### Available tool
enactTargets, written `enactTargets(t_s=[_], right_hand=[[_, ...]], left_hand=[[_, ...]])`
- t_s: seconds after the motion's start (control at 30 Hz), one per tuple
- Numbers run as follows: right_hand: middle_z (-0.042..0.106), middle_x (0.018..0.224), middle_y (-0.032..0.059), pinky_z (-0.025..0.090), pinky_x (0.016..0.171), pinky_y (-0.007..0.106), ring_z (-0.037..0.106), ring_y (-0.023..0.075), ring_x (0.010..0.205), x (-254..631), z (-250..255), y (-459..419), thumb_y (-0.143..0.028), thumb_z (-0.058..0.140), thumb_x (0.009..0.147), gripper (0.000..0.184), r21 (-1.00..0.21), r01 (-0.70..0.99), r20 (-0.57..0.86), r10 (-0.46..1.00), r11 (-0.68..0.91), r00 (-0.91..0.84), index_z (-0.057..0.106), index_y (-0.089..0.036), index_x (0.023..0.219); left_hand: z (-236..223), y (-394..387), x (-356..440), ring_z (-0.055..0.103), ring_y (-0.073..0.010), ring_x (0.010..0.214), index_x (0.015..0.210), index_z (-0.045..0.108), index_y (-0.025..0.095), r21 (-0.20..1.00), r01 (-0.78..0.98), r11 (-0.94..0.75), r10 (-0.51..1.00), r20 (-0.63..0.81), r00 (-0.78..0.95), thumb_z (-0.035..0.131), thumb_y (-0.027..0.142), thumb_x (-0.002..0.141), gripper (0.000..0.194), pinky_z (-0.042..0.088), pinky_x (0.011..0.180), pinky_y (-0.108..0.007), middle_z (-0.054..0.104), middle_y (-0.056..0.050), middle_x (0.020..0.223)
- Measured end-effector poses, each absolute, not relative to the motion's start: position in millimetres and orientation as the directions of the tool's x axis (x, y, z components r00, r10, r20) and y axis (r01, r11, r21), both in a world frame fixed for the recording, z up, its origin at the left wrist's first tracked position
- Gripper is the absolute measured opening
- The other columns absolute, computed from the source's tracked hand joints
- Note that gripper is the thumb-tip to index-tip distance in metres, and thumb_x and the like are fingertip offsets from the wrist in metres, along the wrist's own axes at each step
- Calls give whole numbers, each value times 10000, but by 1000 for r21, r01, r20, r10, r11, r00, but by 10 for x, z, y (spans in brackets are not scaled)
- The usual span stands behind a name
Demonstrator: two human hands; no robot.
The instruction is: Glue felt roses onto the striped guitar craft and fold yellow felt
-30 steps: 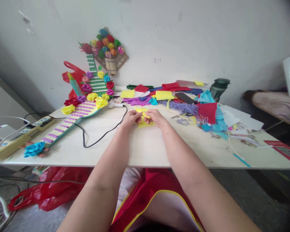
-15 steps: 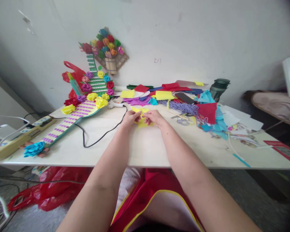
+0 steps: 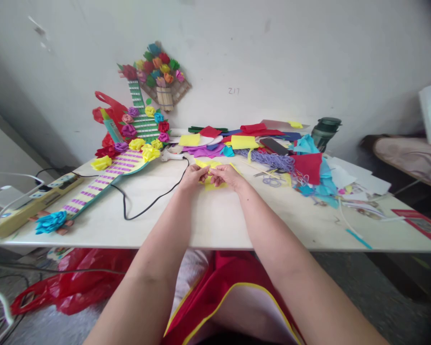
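Note:
My left hand point(image 3: 193, 175) and my right hand point(image 3: 227, 175) meet over the middle of the white table point(image 3: 215, 215). Both pinch a small piece of yellow paper point(image 3: 211, 167) between fingertips, fingers curled around it. More yellow paper point(image 3: 215, 184) lies flat on the table just under the hands. A white glue gun point(image 3: 172, 155) with a black cord point(image 3: 147, 203) lies just beyond my left hand.
A long decorated craft board with paper flowers point(image 3: 107, 172) lies at the left. Piles of coloured paper point(image 3: 237, 140) and purple string point(image 3: 269, 160) fill the back. A dark green bottle point(image 3: 325, 130) stands at the back right. A power strip point(image 3: 28, 203) sits at the far left edge.
My hands have drawn slightly closer together and nudged forward on the yellow paper; its shape between the fingers has changed a little. Nothing else has moved.

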State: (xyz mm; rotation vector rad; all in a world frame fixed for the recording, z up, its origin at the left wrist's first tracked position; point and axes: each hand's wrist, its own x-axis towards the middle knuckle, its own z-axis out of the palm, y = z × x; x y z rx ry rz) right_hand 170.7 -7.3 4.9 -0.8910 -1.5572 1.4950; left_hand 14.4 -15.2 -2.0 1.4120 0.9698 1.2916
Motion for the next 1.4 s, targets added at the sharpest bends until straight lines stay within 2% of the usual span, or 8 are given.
enactTargets(t_s=[0.13,0.27,0.5,0.77,1.13,1.23,1.33,1.4], right_hand=[[622,488,13,416,408,181,505,72,370,1705,32,-52,-365,677,718,257,-991,-53,133,895,122,-427,609,-122,665],[622,490,16,407,410,185,502,75,372,1705,21,-36,-369,678,690,257,-989,-72,151,889,132,-432,608,-125,650],[608,479,14,400,418,191,512,86,397,1679,10,-28,-352,666,663,234,-983,-103,181,877,151,-445,601,-132,615],[631,522,23,415,447,200,519,82,413,1671,21,-45,-390,692,649,276,-981,-123,189,855,148,-483,612,-126,644],[617,499,23,414,429,205,515,89,395,1669,28,-59,-367,654,666,269,-981,-103,192,842,162,-504,566,-131,571],[617,502,21,414,433,202,511,83,395,1662,28,-56,-374,662,663,274,-981,-107,193,855,161,-482,570,-130,575],[623,516,16,411,438,194,513,78,407,1653,21,-49,-386,668,669,272,-977,-139,206,880,161,-428,588,-130,626],[622,518,12,406,435,190,507,74,405,1646,19,-49,-392,666,681,273,-976,-144,210,895,166,-394,589,-132,646]], left_hand=[[-36,-154,146,410,-47,382,556,508,142,970,-140,-197,968,215,127,703,483,637,400,305,404,-197,518,12,467],[-42,-133,140,405,-45,371,630,482,159,951,-239,-194,977,209,40,685,446,659,352,307,400,-187,519,34,475],[-31,-112,165,379,-53,335,600,458,166,929,-319,-190,982,175,-76,622,380,696,286,291,369,-195,492,42,419],[-40,-90,176,376,-42,324,683,532,148,936,-273,-223,971,190,-142,659,391,681,274,272,360,-182,492,58,415],[-66,-41,179,354,-52,290,553,433,176,924,-247,-292,932,218,-288,609,364,702,297,266,332,-191,461,54,367],[-46,-54,170,372,-62,298,571,447,173,921,-299,-251,951,176,-254,589,426,715,323,283,341,-200,481,38,383],[-26,-92,176,395,-67,318,621,491,161,924,-339,-180,982,150,-111,597,517,699,380,286,353,-202,520,20,426],[-26,-117,187,407,-59,340,635,506,152,933,-313,-179,983,180,-25,664,503,654,385,280,366,-194,539,17,459]])
